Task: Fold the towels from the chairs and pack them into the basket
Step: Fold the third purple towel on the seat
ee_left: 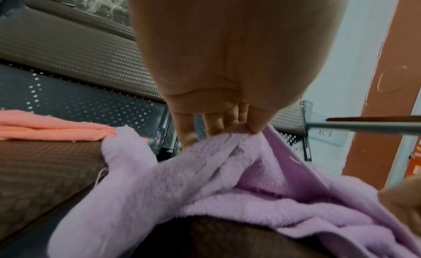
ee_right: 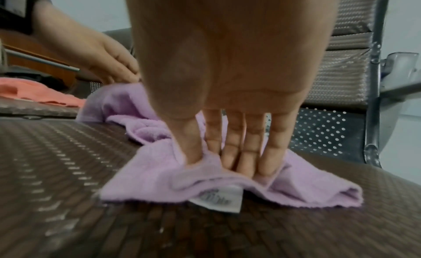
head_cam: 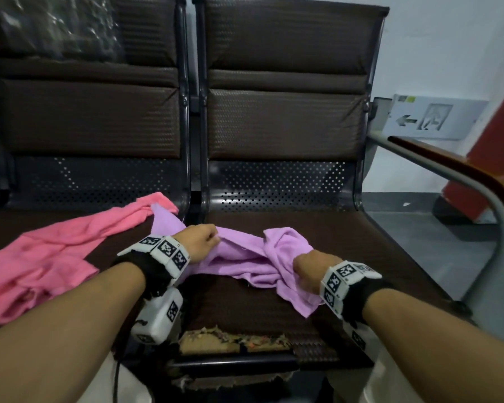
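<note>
**Both hands on the lilac towel**

Two dark brown chairs [head_cam: 274, 117] stand side by side, their seats running left to right across the near scene. A pink towel [head_cam: 50, 257] lies crumpled on the left seat, its far corner reaching toward the gap between the chairs. The lilac towel [head_cam: 250, 257] lies bunched across the right seat, its left end crossing the gap and touching the pink towel's far corner.

The lilac towel stretches between the two hands. The left hand [head_cam: 200, 241] holds its far left part: the left wrist view shows the thumb and fingertips [ee_left: 212, 128] pinching a raised ridge of cloth. The right hand [head_cam: 309, 271] is at the near right part; in the right wrist view its fingers [ee_right: 250, 144] point down nearly straight, with the thumb on the other side of a cloth edge, pinching it against the seat. A white label [ee_right: 218, 198] hangs from the towel's near edge just below those fingers.
</note>
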`<state>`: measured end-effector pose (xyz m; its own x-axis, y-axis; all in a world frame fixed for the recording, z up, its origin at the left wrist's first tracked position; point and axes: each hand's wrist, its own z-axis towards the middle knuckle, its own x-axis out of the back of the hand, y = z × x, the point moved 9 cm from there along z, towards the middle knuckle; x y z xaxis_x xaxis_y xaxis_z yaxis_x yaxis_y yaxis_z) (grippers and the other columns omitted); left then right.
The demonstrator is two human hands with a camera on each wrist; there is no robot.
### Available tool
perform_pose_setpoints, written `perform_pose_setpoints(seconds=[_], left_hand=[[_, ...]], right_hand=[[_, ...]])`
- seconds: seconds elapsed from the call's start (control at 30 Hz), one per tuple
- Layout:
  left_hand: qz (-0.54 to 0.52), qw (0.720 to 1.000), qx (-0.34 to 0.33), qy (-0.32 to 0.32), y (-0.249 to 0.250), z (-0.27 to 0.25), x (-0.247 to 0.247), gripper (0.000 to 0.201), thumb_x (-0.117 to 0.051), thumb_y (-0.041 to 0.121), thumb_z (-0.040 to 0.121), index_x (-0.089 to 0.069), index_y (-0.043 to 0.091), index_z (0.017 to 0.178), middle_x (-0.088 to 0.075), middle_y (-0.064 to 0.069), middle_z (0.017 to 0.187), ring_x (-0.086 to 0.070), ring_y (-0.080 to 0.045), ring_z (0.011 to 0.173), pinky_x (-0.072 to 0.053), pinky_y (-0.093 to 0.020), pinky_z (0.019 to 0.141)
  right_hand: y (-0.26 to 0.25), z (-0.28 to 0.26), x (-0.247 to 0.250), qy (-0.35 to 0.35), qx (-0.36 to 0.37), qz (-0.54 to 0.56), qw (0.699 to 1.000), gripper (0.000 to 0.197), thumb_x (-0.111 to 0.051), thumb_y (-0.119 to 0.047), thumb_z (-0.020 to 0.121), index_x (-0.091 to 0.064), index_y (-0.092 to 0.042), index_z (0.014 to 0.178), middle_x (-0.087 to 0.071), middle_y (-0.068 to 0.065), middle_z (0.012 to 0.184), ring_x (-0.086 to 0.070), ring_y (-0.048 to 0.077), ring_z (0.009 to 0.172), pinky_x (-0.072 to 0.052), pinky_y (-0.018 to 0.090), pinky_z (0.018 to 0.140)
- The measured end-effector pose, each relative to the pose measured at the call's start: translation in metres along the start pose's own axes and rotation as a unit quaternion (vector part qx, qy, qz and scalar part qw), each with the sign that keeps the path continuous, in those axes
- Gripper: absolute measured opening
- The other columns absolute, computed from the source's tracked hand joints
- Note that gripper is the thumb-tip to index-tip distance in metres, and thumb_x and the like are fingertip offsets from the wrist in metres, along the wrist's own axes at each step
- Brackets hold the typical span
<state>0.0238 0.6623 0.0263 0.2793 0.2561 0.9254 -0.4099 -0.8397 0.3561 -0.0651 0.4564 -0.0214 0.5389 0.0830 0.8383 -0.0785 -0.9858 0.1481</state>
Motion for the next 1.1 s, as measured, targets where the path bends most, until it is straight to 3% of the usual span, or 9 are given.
perform_pose_setpoints(seconds=[0.13, 0.27, 0.47, 0.57, 0.7, 0.77, 0.87, 0.97, 1.1], left_hand=[[-0.044, 0.999, 0.013, 0.029, 0.002, -0.009, 0.017, 0.025, -0.038, 0.025, 0.1, -0.056, 0.008, 0.094, -0.062, -0.011, 0.097, -0.058, -0.027, 0.096, -0.041, -0.032, 0.082], [-0.161, 0.981, 0.009, 0.106, 0.011, -0.018, 0.045, 0.027, -0.04, 0.024, 0.1, -0.051, 0.018, 0.077, -0.055, -0.001, 0.083, -0.05, -0.013, 0.076, -0.037, -0.027, 0.074], [-0.328, 0.934, -0.052, 0.132, 0.039, -0.031, 0.072, 0.033, -0.05, 0.029, 0.096, -0.056, 0.021, 0.064, -0.054, 0.016, 0.056, -0.047, 0.003, 0.057, -0.039, -0.014, 0.062], [-0.355, 0.929, -0.059, 0.092, 0.045, -0.034, 0.069, 0.026, -0.056, 0.033, 0.092, -0.064, 0.013, 0.078, -0.062, 0.008, 0.071, -0.055, -0.005, 0.072, -0.047, -0.024, 0.078], [-0.411, 0.907, -0.048, 0.072, 0.043, -0.039, 0.069, 0.026, -0.063, 0.027, 0.088, -0.066, 0.002, 0.096, -0.069, -0.017, 0.096, -0.06, -0.021, 0.089, -0.046, -0.043, 0.097], [-0.424, 0.902, -0.054, 0.057, 0.044, -0.042, 0.069, 0.022, -0.064, 0.022, 0.088, -0.066, 0.001, 0.095, -0.068, -0.02, 0.098, -0.062, -0.023, 0.09, -0.047, -0.045, 0.097], [-0.418, 0.905, -0.059, 0.047, 0.037, -0.046, 0.071, 0.008, -0.068, 0.013, 0.083, -0.065, 0.007, 0.087, -0.066, -0.015, 0.091, -0.061, -0.022, 0.086, -0.049, -0.039, 0.09], [-0.419, 0.906, -0.047, 0.039, 0.024, -0.048, 0.068, 0.009, -0.066, 0.001, 0.083, -0.062, 0.008, 0.087, -0.064, -0.011, 0.084, -0.059, -0.016, 0.077, -0.051, -0.022, 0.073], [-0.336, 0.939, -0.008, 0.069, 0.003, -0.047, 0.065, 0.019, -0.055, -0.001, 0.089, -0.057, 0.009, 0.104, -0.063, -0.01, 0.084, -0.056, -0.019, 0.072, -0.047, -0.027, 0.067]], right_hand=[[-0.002, -0.004, -0.006, -0.063, -0.025, -0.046, 0.997, 0.044, -0.043, -0.033, 0.098, -0.048, -0.012, 0.136, -0.05, 0.013, 0.137, -0.048, 0.031, 0.126, -0.04, 0.039, 0.105], [-0.011, -0.025, 0.055, 0.199, 0.048, 0.103, 0.973, 0.021, -0.055, -0.014, 0.089, -0.062, -0.01, 0.109, -0.064, 0.015, 0.111, -0.062, 0.03, 0.1, -0.049, 0.03, 0.081], [-0.006, -0.047, 0.109, 0.336, 0.131, 0.479, 0.8, 0.031, -0.037, 0.004, 0.09, -0.053, -0.021, 0.097, -0.06, -0.005, 0.094, -0.056, 0.012, 0.083, -0.043, 0.019, 0.071], [-0.008, -0.05, 0.123, 0.35, 0.142, 0.575, 0.726, 0.017, -0.04, -0.008, 0.098, -0.052, -0.02, 0.099, -0.055, -0.01, 0.089, -0.053, 0.007, 0.076, -0.041, 0.007, 0.061], [-0.045, -0.052, 0.128, 0.284, 0.256, 0.527, 0.759, 0.023, -0.055, -0.019, 0.095, -0.056, -0.013, 0.117, -0.061, -0.009, 0.097, -0.059, -0.004, 0.081, -0.044, 0.008, 0.072], [-0.07, -0.056, 0.121, 0.211, 0.323, 0.486, 0.785, 0.01, -0.06, -0.014, 0.092, -0.064, -0.021, 0.099, -0.064, -0.017, 0.08, -0.058, -0.009, 0.066, -0.045, 0.01, 0.066], [-0.075, -0.054, 0.124, 0.226, 0.311, 0.424, 0.82, 0.027, -0.063, -0.019, 0.091, -0.061, -0.025, 0.065, -0.055, -0.014, 0.054, -0.047, -0.006, 0.049, -0.037, 0.012, 0.057], [-0.051, -0.054, 0.14, 0.291, 0.261, 0.497, 0.774, 0.031, -0.059, -0.02, 0.094, -0.058, -0.017, 0.063, -0.053, -0.004, 0.059, -0.045, 0.001, 0.054, -0.038, 0.018, 0.058], [-0.017, -0.056, 0.148, 0.366, 0.201, 0.59, 0.691, 0.033, -0.055, -0.017, 0.096, -0.056, -0.011, 0.063, -0.048, -0.001, 0.06, -0.041, -0.005, 0.048, -0.036, 0.012, 0.052]])
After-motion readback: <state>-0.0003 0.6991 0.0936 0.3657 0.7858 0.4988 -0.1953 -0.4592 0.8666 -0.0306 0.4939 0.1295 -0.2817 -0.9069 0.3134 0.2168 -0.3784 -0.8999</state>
